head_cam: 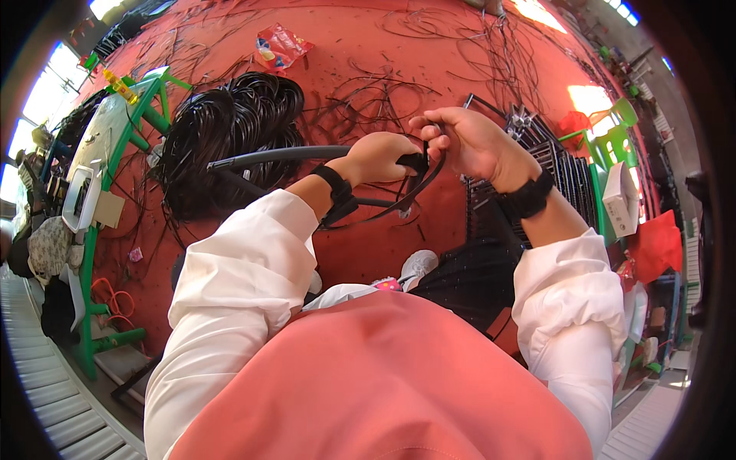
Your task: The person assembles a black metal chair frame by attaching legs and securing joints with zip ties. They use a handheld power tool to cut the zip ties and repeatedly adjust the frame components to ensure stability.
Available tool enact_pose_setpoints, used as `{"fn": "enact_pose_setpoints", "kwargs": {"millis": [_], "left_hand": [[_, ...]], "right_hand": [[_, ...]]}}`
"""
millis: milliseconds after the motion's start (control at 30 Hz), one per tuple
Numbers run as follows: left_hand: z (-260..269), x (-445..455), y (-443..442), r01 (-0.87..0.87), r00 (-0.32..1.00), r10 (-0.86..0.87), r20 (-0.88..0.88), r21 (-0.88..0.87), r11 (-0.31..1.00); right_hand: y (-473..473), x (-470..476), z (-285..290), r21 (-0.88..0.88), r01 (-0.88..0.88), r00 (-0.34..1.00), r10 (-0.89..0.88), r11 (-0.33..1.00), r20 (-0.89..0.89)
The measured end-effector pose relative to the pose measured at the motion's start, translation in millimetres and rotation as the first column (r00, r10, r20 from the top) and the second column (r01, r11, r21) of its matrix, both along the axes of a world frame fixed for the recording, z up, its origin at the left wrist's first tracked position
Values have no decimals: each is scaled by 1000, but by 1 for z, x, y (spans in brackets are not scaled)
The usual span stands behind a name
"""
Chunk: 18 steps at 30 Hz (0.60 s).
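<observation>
Before me, at chest height, is a dark curved tubular frame point(287, 153), its open tube end pointing left. My left hand point(376, 156) is closed around a black part of it near the middle of the view. From there a thin flat black strip point(424, 185) loops down and to the right. My right hand point(471, 144), palm turned toward the left, pinches the strip between thumb and curled fingers. The two hands are a short gap apart. Part of the frame is hidden behind my left wrist, which wears a black band, as does the right.
A large coil of black strips point(230, 132) lies left on the red floor point(368, 253). Loose strips point(374, 98) and a red plastic packet point(280, 47) lie beyond. Black metal frames point(560, 184) are stacked right. A green-framed bench point(89, 276) stands left; a white box point(621, 198) sits right.
</observation>
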<state>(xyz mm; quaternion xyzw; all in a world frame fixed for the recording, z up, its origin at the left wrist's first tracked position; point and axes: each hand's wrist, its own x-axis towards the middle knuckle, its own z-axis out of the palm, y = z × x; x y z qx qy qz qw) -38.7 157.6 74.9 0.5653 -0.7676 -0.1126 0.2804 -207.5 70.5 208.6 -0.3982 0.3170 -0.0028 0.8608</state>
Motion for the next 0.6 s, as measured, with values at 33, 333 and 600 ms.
{"fn": "enact_pose_setpoints", "kwargs": {"millis": [33, 333, 600], "left_hand": [[0, -3, -1, 20, 1000, -20, 14, 20, 1000], [-5, -15, -8, 85, 992, -70, -105, 145, 986], [-15, -7, -25, 196, 973, -165, -163, 196, 961]], "right_hand": [[-2, 1, -1, -32, 1, 1000, -1, 999, -3], [3, -5, -10, -52, 8, 999, -10, 999, -31], [-18, -30, -6, 16, 155, 988, -156, 988, 7]]}}
